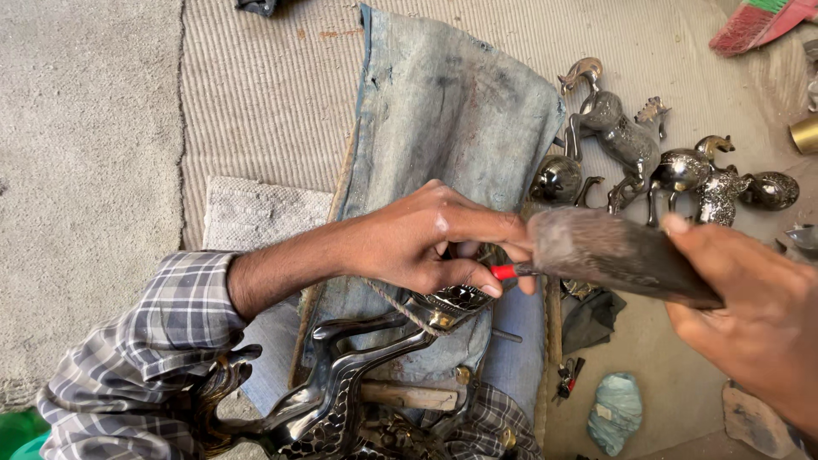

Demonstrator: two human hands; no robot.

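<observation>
Left hand (426, 247), centre frame: grip closed on a small red-handled tool (504, 272), its tip hidden under the fingers, pressed to a dark metal horse figure (358, 375) at lower centre. The figure is tied with cord (400, 308) over a worn denim cloth (452, 111). Right hand (758, 324), right edge: grip closed on a dark wooden mallet (613, 254), whose head is just beside the tool's red end. More metal horse figures (630, 140) lie on the floor at upper right. A pale blue-green bundle (615, 411) lies at lower right.
</observation>
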